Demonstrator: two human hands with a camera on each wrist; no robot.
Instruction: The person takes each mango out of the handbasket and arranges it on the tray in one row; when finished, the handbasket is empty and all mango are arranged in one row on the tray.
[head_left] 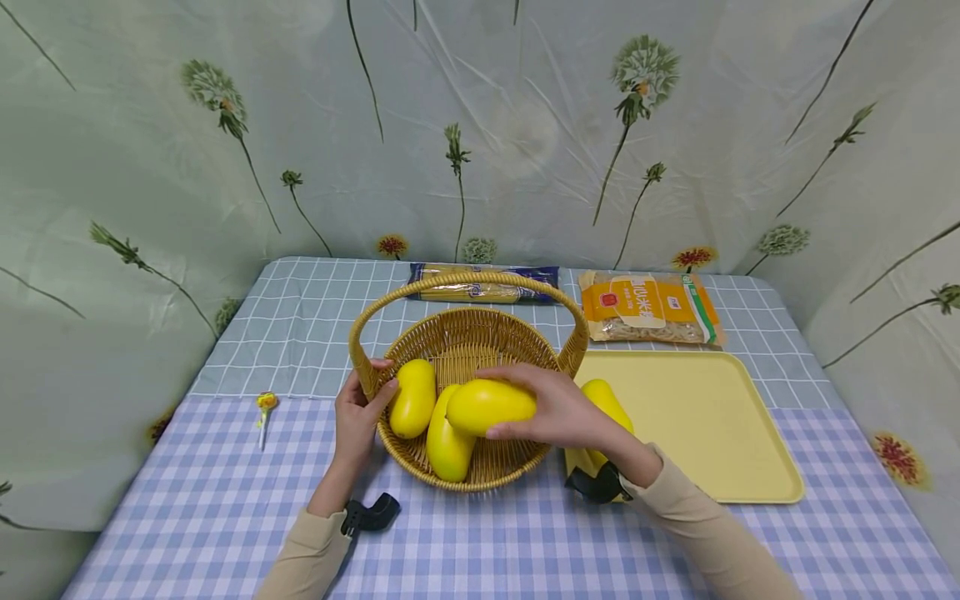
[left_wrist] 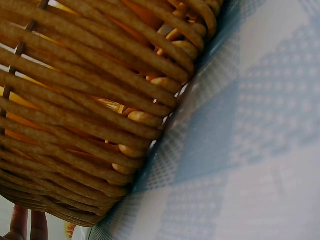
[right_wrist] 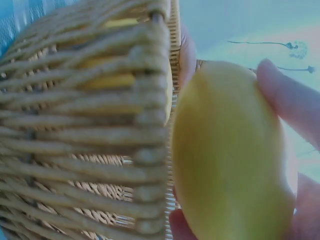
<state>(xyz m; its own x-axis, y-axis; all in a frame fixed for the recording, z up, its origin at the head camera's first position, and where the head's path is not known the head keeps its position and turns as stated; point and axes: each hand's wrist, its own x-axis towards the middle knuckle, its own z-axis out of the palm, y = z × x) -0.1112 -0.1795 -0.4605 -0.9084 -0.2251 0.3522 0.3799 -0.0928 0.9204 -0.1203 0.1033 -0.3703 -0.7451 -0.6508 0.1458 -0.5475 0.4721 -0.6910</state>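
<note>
– Noticed first, along the bottom edge, beige sleeves (head_left: 708, 529), nearest the head camera. Held what beyond?
– With the right hand (head_left: 558, 408), gripped a yellow mango (head_left: 491, 407) between thumb and fingers, parted only to its width; kept it near the frame's centre, over the wicker basket (head_left: 472, 329).
– And with the left hand (head_left: 358, 417)?
– Clasped the rim left of centre, beside the base of the handle (head_left: 468, 278), probably against sliding.
– Why grasped across the sides?
– Likely for firmness, leaving one end free. Pointed that end leftward, long axis nearly level across the head view, top to bottom in the right wrist view.
– Touched the lower mango (head_left: 448, 446)?
– Could not tell; overlapped it in view.
</note>
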